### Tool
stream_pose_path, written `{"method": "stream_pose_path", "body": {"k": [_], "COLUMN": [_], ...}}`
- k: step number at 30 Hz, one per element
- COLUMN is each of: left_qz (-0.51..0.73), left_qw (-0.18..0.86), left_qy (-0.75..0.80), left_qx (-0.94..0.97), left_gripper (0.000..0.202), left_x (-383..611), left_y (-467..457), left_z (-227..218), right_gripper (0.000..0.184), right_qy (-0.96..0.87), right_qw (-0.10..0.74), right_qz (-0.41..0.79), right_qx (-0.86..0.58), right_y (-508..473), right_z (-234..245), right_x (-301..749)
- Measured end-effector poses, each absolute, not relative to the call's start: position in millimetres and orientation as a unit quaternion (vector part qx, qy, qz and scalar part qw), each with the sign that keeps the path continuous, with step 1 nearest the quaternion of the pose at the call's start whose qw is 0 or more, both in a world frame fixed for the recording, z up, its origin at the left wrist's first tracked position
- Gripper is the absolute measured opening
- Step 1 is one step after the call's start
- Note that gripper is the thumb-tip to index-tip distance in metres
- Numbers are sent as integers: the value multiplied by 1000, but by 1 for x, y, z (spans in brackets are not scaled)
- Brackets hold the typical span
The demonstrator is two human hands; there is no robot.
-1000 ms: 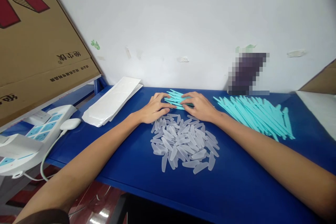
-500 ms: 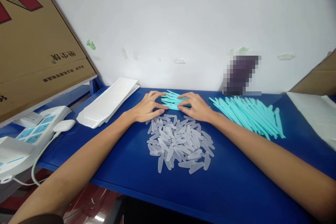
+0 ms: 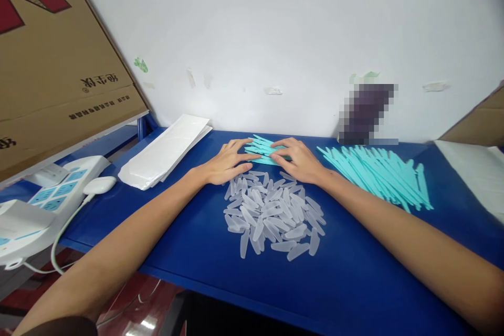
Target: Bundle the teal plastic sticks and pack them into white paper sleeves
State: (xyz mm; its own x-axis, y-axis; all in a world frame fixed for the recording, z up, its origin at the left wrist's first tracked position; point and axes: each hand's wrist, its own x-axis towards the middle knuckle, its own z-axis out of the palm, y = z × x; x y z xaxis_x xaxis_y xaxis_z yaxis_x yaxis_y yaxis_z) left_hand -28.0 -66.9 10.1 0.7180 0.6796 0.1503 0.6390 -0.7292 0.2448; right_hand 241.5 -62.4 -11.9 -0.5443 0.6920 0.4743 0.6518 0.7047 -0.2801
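Note:
A small batch of slim turquoise plastic sticks [image 3: 260, 144] lies near the wall between my hands. At the left end of the batch, my left hand [image 3: 226, 163] is open, its fingers reaching onto the sticks and its thumb stretched out in front. My right hand [image 3: 298, 161] rests over the right end with fingers apart, the thumb touching the sticks from the near side. Just in front of both hands spreads a heap of frosted, translucent tapered plastic pieces [image 3: 271, 212]. To the right of my right hand is a larger pile of turquoise sticks [image 3: 378, 176].
White flat packets [image 3: 167, 152] lie on the blue table [image 3: 220, 268] at the left. Beyond them are a power strip [image 3: 59, 194] with a white plug and cable, and a big cardboard box [image 3: 71, 58]. White sheeting [image 3: 472, 173] lies at the right; a wall [image 3: 244, 26] stands behind.
The fingers of my left hand have stretched further right onto the sticks. My right thumb has shifted slightly up over the batch. The whole view has moved a little.

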Motion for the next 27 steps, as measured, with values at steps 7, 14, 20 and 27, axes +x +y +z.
{"method": "stream_pose_path", "body": {"k": [7, 14, 20, 27], "left_qz": [95, 111, 106, 121], "left_qw": [94, 99, 90, 82], "left_qy": [373, 378, 376, 350], "left_qx": [918, 914, 916, 925], "left_gripper": [43, 49, 48, 46], "left_x": [-29, -30, -30, -30], "left_y": [-65, -63, -63, -64], "left_z": [13, 6, 5, 6], "right_gripper": [37, 38, 39, 44], "right_qy": [-864, -890, -886, -898], "right_qw": [292, 252, 248, 226], "right_qz": [28, 46, 43, 40], "right_qx": [-410, -377, -389, -375], "right_y": [-61, -62, -63, -65], "right_z": [-13, -12, -11, -11], "right_x": [242, 243, 242, 242]}}
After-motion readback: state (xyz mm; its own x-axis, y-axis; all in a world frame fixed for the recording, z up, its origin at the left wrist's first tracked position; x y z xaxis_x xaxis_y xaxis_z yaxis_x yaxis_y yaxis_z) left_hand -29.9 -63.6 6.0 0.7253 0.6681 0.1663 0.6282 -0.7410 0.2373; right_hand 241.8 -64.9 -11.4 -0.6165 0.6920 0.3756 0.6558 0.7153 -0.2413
